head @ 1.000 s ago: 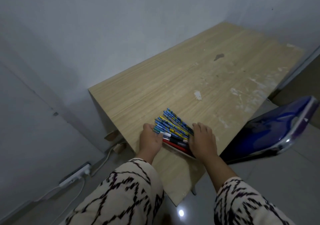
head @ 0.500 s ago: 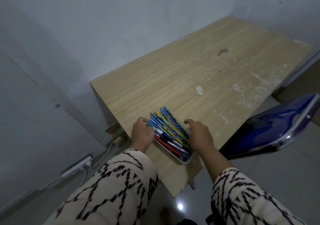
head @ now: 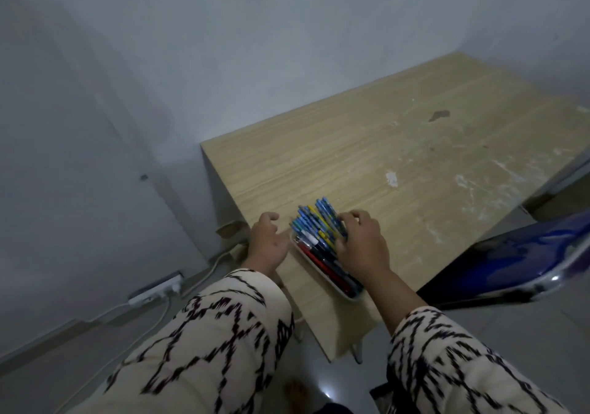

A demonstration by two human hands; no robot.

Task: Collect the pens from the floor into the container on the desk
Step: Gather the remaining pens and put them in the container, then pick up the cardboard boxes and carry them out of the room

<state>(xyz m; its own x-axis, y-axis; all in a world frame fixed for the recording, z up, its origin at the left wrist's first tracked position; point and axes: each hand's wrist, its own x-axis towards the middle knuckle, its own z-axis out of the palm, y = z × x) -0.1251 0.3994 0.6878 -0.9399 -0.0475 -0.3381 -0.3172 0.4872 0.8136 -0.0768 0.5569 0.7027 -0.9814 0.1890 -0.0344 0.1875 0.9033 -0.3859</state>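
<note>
A shallow white container (head: 346, 295) lies near the front left corner of the wooden desk (head: 399, 145). It is packed with a bundle of pens (head: 314, 230), mostly blue and yellow, with red and black ones along its near side. My right hand (head: 362, 244) rests on the right side of the bundle, fingers curled over the pens. My left hand (head: 266, 242) hovers just left of the container with loosely bent fingers and nothing in it.
A blue plastic chair (head: 523, 260) stands at the desk's right front. A white power strip (head: 156, 289) with cables lies on the floor by the wall at the left. My bare foot (head: 295, 396) shows on the tiled floor below.
My left hand has come off the container's left end and drawn slightly away. My right hand has moved onto the pens. The view has shifted, so the desk sits further right.
</note>
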